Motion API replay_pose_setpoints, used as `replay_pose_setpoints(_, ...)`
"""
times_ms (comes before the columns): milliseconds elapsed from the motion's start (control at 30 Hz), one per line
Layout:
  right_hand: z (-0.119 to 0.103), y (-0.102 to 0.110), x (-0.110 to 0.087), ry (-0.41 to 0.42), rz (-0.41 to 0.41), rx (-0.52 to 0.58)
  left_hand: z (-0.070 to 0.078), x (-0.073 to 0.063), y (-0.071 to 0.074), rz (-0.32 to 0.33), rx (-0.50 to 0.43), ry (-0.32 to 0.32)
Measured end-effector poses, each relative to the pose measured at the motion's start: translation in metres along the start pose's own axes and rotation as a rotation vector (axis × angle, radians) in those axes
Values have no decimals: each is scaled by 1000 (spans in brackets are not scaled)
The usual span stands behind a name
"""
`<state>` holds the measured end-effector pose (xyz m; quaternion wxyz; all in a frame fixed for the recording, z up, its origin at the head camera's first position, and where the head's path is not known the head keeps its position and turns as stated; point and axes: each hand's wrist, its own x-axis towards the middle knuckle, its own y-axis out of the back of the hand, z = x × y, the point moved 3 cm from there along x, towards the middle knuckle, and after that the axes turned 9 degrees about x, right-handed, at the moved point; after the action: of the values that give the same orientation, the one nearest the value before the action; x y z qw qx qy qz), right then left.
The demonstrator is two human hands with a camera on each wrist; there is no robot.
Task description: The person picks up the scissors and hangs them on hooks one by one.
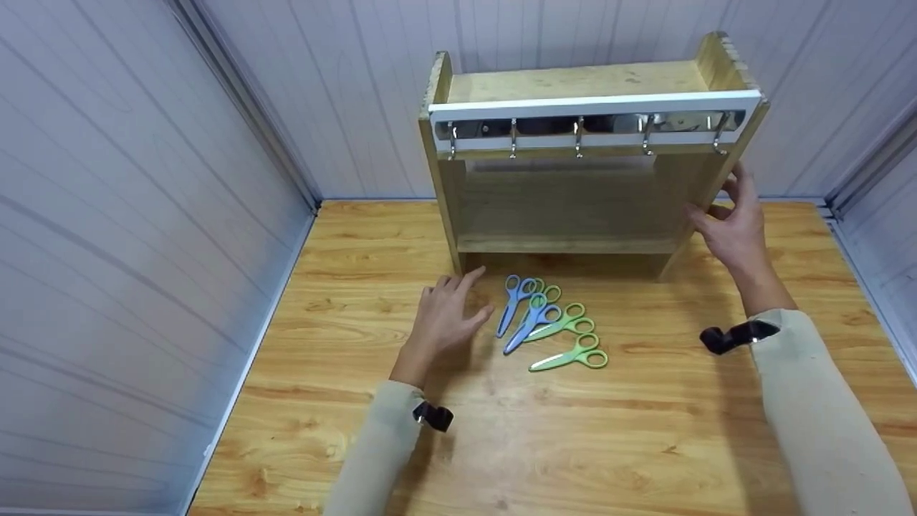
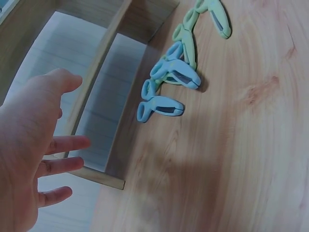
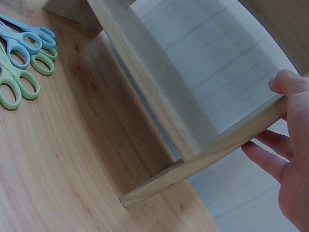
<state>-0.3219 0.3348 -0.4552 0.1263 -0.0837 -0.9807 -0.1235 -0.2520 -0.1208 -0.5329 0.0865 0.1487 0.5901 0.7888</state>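
Observation:
A wooden shelf rack (image 1: 566, 208) with a white hook rail (image 1: 594, 106) across its upper front stands against the back wall. My right hand (image 1: 734, 222) grips its right side panel (image 3: 231, 137), thumb on the front edge and fingers behind. Just in front of the left side panel (image 2: 99, 178), my left hand (image 1: 444, 315) hovers with fingers spread, holding nothing. Beside that hand a cluster of scissors lies on the table: blue scissors (image 1: 531, 326) overlap green scissors (image 1: 569, 322), and another green pair (image 1: 573, 356) lies nearest me.
The wood-grain table (image 1: 322, 430) meets white panelled walls (image 1: 136, 236) at the left, back and right. Several metal hooks (image 1: 579, 136) hang from the rail and stick out at the front. The rack's lower shelf (image 3: 145, 82) sits a little above the tabletop.

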Motion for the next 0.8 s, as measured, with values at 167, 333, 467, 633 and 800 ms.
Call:
replay_pose_setpoints(167,2,3,-2,-10,-12,-9,3,2,-5,-11,0,5)
replay_pose_setpoints(333,3,4,-4,-16,-25,-7,6,4,-7,3,26,-1)
replay_pose_setpoints(467,3,6,-3,-32,-30,-33,8,6,-10,12,37,-10)
replay_pose_setpoints(633,-1,5,-2,-66,-18,-73,10,9,-13,35,35,-32)
replay_pose_setpoints(800,2,-1,-1,-76,-10,-66,10,7,-19,35,60,-31)
